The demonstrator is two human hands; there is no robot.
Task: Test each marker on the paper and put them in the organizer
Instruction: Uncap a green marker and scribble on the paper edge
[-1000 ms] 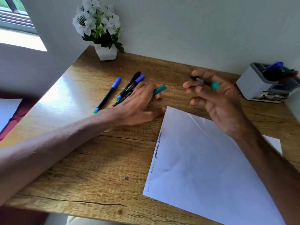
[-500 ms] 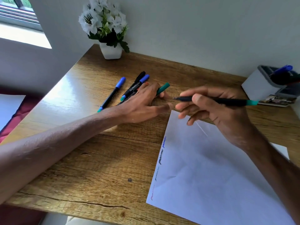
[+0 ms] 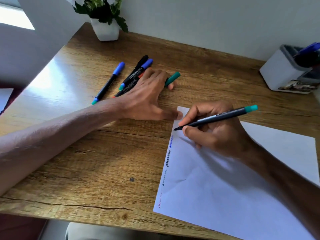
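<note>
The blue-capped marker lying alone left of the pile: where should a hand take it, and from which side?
Probably mid-barrel on the blue-capped marker, pinched from above with fingers across its length. It lies flat and diagonal on the desk, cap away from the person, with bare wood on both sides, so nothing blocks either fingertip.

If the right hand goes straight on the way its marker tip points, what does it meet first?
The right hand aims its teal-ended black marker leftward off the white paper sheet; beyond lies bare wooden desk, then probably the left forearm, though depth is unclear.
</note>
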